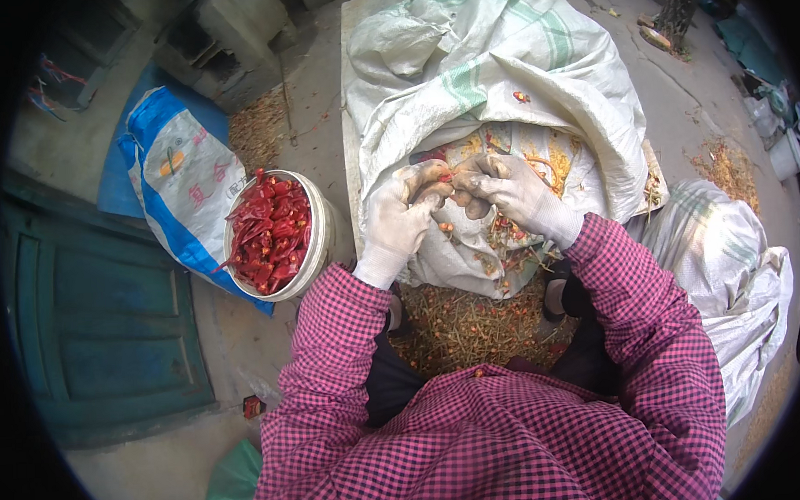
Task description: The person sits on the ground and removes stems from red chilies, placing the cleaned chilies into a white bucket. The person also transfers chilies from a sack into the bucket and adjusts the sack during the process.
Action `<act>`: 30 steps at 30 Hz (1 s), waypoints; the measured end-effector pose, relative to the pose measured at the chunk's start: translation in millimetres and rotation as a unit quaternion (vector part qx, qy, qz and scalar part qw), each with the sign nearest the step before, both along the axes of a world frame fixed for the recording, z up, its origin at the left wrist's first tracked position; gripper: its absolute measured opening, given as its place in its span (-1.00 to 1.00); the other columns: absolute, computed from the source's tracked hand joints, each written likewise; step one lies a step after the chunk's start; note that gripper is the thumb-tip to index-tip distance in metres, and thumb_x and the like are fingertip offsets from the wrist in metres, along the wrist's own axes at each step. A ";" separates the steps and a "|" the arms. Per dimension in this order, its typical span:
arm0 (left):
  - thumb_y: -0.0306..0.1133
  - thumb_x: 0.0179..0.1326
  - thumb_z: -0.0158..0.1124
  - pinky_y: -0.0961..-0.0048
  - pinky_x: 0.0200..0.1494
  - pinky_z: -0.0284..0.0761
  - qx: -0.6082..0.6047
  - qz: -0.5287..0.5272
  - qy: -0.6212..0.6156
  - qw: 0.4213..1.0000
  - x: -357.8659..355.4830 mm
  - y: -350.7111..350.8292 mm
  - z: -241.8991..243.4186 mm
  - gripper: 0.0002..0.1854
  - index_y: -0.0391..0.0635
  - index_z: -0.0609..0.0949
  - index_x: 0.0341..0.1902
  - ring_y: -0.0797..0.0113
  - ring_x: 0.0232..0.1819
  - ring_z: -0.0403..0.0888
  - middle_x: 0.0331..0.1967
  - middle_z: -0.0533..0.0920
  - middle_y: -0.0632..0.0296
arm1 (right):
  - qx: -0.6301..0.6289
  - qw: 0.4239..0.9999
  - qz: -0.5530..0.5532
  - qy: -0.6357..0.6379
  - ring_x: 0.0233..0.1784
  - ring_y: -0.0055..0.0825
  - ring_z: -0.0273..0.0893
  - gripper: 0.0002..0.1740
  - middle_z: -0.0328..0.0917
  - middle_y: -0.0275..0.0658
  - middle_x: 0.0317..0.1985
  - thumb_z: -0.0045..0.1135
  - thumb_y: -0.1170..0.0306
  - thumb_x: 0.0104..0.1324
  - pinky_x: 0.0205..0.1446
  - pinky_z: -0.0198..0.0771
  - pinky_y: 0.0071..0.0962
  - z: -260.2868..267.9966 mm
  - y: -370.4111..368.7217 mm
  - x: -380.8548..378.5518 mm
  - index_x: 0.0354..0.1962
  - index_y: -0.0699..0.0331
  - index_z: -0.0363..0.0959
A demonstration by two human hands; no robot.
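Both of my hands wear pale, soiled work gloves and meet over the mouth of a white woven sack (402,127). A small piece of dried red chili pepper (445,177) shows between the fingertips, mostly hidden by the gloves. My left hand (402,210) pinches it from one side, and my right hand (507,190) from the other. Beneath them, loose chili bits and yellow seeds (559,162) lie on the sack's fabric. To the left stands a white plastic bucket (324,243) heaped with dried red chili peppers (277,231).
Chili stems and debris (469,327) cover the ground between my feet. A blue and white printed sack (185,165) lies behind the bucket, near a green door (117,293). Another white woven sack (711,252) rests at right. A tree trunk (682,9) rises at the far right.
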State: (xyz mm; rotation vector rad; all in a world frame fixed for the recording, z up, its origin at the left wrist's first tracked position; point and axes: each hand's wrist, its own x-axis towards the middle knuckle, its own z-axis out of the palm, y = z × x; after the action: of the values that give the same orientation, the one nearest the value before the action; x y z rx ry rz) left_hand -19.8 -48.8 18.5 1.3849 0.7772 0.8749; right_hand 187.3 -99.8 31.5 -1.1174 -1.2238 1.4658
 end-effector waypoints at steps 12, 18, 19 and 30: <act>-0.46 0.39 0.27 0.52 -0.15 0.64 -0.067 0.009 0.027 0.997 -1.6 3.0 -3.6 -0.74 -0.36 0.64 0.06 0.48 -0.22 0.68 -0.19 0.72 0.22 | 0.007 0.994 -0.093 -0.049 -0.15 -0.55 0.63 -0.58 0.65 -0.19 -0.12 0.17 0.21 0.47 -0.08 0.58 -0.50 6.5 7.7 1.1 0.06 0.39 0.50; -0.50 0.35 0.29 0.55 -0.23 0.59 0.111 0.059 0.213 0.969 2.0 -1.0 -4.1 -0.75 -0.36 0.66 0.03 0.50 -0.29 0.66 -0.31 0.73 0.23 | 0.118 0.988 -0.043 -0.087 0.13 -0.42 0.59 -0.42 0.65 -0.10 0.01 0.24 0.26 0.33 0.26 0.48 -0.41 -1.6 5.3 -1.4 0.19 0.48 0.45; -0.50 0.35 0.29 0.54 -0.24 0.60 0.098 0.054 0.207 0.972 2.7 -1.7 -4.6 -0.75 -0.36 0.65 0.04 0.49 -0.28 0.67 -0.30 0.73 0.21 | 0.125 0.987 -0.030 -0.095 0.13 -0.41 0.60 -0.42 0.64 -0.10 0.02 0.23 0.26 0.33 0.26 0.48 -0.39 -2.3 4.9 -1.0 0.19 0.48 0.45; -0.50 0.40 0.30 0.57 -0.23 0.65 -0.119 -0.035 -0.114 0.986 3.9 1.7 -10.0 -0.75 -0.32 0.62 0.09 0.46 -0.28 0.68 -0.16 0.72 0.15 | 0.019 0.990 -0.042 0.132 -0.09 -0.57 0.65 -0.64 0.60 -0.27 -0.08 0.24 0.47 0.44 0.00 0.59 -0.57 -13.3 5.2 3.2 0.11 0.42 0.41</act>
State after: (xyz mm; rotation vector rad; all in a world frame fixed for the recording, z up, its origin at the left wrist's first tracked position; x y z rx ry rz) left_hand -15.9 -47.1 8.5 1.0750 0.6313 0.8401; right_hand 190.6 -94.6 18.1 -0.9048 -1.0048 1.4679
